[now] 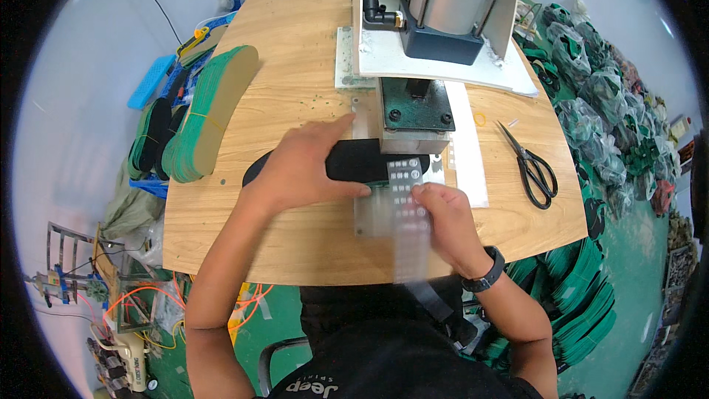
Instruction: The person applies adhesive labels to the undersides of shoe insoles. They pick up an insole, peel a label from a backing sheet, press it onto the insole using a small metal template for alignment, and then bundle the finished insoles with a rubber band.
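A black insole (pixel 354 161) lies crosswise on the press's base, its right end under the metal block (pixel 416 133). My left hand (pixel 303 166) rests over the insole's left part, thumb and fingers spread apart across its width. With my right hand (pixel 447 222) I pinch a translucent strip of printed labels (pixel 406 210) between thumb and fingers. The strip's upper end overlaps the insole's near edge, just in front of the block. Its lower part is blurred and hangs past the table's near edge toward my lap.
The pneumatic press (pixel 443 37) stands at the table's back. Black-handled scissors (pixel 533 170) lie at right, near a yellow rubber band (pixel 480 118). Banded stacks of green-and-tan insoles (pixel 214 114) stand at left. Bagged green pieces (pixel 602 96) and a green pile (pixel 565 299) fill the right floor.
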`<state>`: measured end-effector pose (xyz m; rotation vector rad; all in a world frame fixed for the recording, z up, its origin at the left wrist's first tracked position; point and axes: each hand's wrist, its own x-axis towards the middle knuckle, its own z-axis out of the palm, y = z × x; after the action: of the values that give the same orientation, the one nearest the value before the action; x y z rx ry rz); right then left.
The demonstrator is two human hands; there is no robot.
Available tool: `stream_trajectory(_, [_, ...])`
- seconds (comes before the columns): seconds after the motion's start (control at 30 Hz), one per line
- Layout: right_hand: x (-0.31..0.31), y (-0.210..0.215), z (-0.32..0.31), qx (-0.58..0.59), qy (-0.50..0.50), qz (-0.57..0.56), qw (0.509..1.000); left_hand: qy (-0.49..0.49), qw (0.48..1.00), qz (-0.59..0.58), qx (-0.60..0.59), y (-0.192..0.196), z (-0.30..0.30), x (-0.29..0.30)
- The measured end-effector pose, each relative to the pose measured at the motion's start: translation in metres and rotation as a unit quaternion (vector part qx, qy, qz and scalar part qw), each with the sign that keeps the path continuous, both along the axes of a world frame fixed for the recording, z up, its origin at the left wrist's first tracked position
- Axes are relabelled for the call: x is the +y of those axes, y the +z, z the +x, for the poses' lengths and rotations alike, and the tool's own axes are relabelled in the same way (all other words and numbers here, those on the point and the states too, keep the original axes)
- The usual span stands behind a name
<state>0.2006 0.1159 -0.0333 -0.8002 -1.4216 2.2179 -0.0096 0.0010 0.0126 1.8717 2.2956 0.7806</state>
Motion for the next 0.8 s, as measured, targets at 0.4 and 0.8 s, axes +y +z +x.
stream_trajectory(0.4, [0.005,-0.001,-0.012,0.001,-0.034,-0.045,0.998,-0.015,0.998,-0.052,0.019,-0.014,-0.004,0.009])
stream_trajectory(0.8, [0.006,-0.003,-0.011,0.004,-0.032,-0.056,0.998,-0.008,0.998,-0.056,-0.005,-0.014,-0.005,0.01])
